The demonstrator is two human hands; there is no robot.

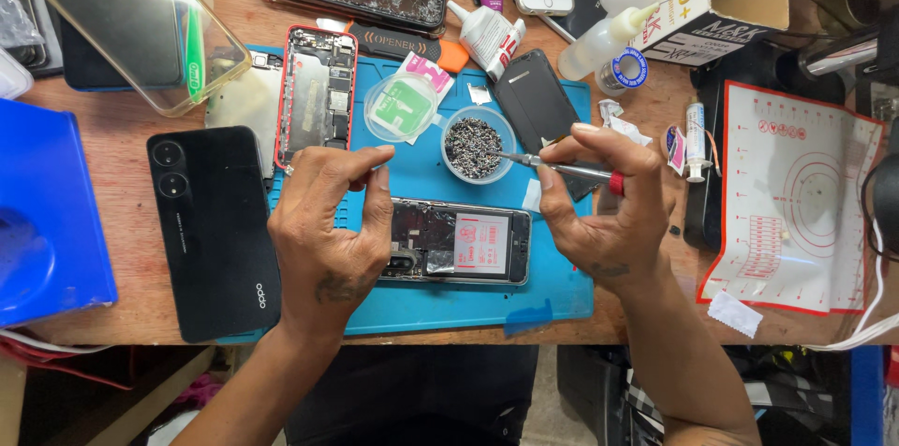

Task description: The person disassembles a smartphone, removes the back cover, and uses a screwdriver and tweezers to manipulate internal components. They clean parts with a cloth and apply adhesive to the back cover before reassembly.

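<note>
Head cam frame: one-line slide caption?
Right hand dips tweezers into screw dish; left hand pinches above opened phone on blue mat.

Bright, even light falls from above onto the counter [131, 118], with only soft, short shadows under the hands. White glare streaks the clear phone case [140, 25] at upper left and the white silicone mat [796, 212] at right. The centre is sharp; the edges bend slightly outward.

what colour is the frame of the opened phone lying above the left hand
Red: the opened phone's frame has a thin red edge, clearest in the head view, above the left hand.
</note>
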